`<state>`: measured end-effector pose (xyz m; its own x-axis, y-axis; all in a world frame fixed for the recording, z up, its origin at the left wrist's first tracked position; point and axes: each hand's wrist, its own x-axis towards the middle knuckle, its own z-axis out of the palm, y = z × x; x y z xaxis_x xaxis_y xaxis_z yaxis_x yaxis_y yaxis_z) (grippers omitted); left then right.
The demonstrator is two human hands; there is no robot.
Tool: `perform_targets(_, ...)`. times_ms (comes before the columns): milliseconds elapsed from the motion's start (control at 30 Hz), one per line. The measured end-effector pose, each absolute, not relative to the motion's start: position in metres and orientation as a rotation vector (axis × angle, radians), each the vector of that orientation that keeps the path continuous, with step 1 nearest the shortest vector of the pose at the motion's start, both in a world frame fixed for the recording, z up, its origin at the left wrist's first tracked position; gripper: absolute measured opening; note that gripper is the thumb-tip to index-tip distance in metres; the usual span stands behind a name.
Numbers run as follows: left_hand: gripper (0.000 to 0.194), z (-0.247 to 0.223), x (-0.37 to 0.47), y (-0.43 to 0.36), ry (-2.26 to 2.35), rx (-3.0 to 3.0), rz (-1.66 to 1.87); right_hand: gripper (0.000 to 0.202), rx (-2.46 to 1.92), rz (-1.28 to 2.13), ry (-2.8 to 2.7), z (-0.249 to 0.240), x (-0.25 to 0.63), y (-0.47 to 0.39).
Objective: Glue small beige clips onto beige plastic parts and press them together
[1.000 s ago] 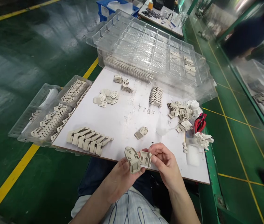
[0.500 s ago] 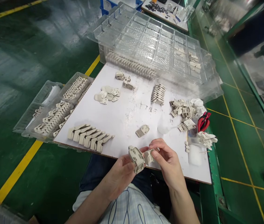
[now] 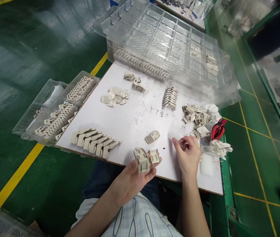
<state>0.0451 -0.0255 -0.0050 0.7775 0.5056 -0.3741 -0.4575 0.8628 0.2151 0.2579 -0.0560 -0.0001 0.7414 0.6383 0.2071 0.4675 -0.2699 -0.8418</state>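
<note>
Near the front edge of the white board [image 3: 130, 121], my left hand [image 3: 133, 179] holds a beige plastic part [image 3: 142, 161] and a second, smaller beige part [image 3: 154, 157] side by side. My right hand [image 3: 188, 153] is apart from it, fingers curled in at a whitish translucent item [image 3: 176, 131]; what lies between its fingertips is too hidden to make out. A single beige part [image 3: 152, 137] lies on the board between and beyond my hands. To the left, a row of beige parts [image 3: 95, 141] leans in line.
Behind stands a large clear divided tray [image 3: 164, 39]. Beige parts form a stack [image 3: 170, 98], a flat pile [image 3: 115, 96] and a heap [image 3: 195, 115]. Red-handled pliers [image 3: 218, 129] lie at right, near a white block [image 3: 206, 164]. Clear trays [image 3: 28, 113] stand left.
My right hand has left the smaller part and moved right, to the whitish item. The smaller part now rests in my left hand. A small dark speck shows on the board. The view has shifted slightly.
</note>
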Motion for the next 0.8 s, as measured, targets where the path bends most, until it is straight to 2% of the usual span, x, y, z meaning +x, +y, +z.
perform_targets(233,0.032,-0.007,0.048,-0.022,0.420,0.118,0.508,0.038,-1.431,0.508,-0.609,0.025,0.254,-0.059)
perform_targets(367,0.034,-0.010,0.047,-0.021,0.385,0.057,0.479,0.044,-1.317,0.622,-0.515,0.044,0.252,-0.050)
perform_targets(467,0.035,-0.013,0.048,-0.022,0.346,0.063,0.489,0.049,-1.306,0.524,-0.585,0.052,0.240,-0.036)
perform_targets(667,0.036,-0.016,0.048,-0.022,0.317,0.062,0.501,0.044,-1.361,0.171,-1.061,0.054,0.225,-0.029)
perform_targets(800,0.039,-0.013,0.047,-0.021,0.358,0.225,0.548,0.049,-1.407,0.131,-1.196,0.054,0.225,-0.035)
